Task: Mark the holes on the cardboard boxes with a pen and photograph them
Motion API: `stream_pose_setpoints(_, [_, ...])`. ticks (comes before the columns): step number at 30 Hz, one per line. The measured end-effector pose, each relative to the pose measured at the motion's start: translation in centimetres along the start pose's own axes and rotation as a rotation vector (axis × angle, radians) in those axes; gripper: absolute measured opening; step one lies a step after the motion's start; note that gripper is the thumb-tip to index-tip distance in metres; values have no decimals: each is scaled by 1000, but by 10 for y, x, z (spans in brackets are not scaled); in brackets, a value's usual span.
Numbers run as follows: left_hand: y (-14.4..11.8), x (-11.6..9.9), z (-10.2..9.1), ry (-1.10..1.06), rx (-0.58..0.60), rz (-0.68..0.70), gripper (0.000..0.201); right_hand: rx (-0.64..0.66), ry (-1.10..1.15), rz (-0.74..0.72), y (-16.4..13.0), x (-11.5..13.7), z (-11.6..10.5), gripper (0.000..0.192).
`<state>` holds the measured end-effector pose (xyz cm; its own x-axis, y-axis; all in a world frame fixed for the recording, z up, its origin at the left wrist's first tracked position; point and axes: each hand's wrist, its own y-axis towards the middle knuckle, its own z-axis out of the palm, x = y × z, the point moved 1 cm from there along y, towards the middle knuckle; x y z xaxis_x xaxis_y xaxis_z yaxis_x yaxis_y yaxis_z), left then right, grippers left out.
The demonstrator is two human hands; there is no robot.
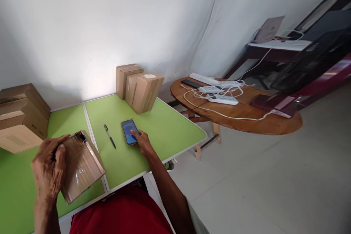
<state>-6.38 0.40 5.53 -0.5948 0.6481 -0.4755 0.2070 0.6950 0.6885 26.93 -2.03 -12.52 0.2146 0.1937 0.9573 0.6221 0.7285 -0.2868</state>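
Note:
My left hand grips a taped brown cardboard box that rests tilted on the green table near its front edge. My right hand reaches out over the table, and a fingertip touches the lit screen of a smartphone lying flat. A black pen lies between the box and the phone.
Three upright cardboard boxes stand at the table's back by the wall. A stack of boxes sits at the far left. To the right is a round wooden table with power strips, white cables and phones, then bare floor.

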Motion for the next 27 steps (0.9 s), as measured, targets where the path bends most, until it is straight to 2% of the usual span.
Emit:
stream_pose_setpoints(5, [-1,-3,1,-32,5,-14,39,-66,-320,-64,-3,1,-13,37])
stream_pose_setpoints(10, [-4,-6,1,-41,1,-24,40,-60,-590,-102,-11,10,-18,29])
stream_pose_setpoints(16, [-8,-9,2,-21,-11,-33,40,-48,-800,-152,-26,20,-21,26])
stream_pose_setpoints(20, [-14,-10,2,-18,-24,-60,42,-67,-859,-212,-40,41,-14,25])
stream_pose_setpoints(22, [-21,-15,0,-48,-26,-81,43,38,-760,-277,-54,58,3,34])
stream_pose_setpoints(25, [-37,-26,2,-162,-59,-144,43,446,-373,-308,-82,82,45,65])
stream_pose_setpoints(27, [-54,-29,7,-282,-171,-251,42,656,-213,-287,-100,89,73,81])
